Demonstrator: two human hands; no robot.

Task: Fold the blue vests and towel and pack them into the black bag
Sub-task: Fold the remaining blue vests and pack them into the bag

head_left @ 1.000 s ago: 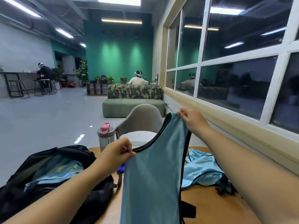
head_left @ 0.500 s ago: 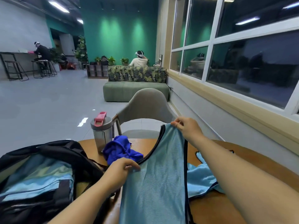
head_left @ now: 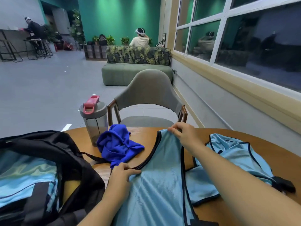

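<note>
Now both hands grip one vest

Light-blue mesh vest with black trim (head_left: 159,185) lies on the round wooden table (head_left: 268,154). Right hand (head_left: 184,133) pinches its far shoulder strap; left hand (head_left: 120,176) curls fingers onto the near neckline, beside the open black bag (head_left: 70,154).

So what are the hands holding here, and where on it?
Both grip one light blue vest. The right hand pinches the top of a shoulder strap; the left hand grips the other strap at the black-trimmed neckline.
</note>
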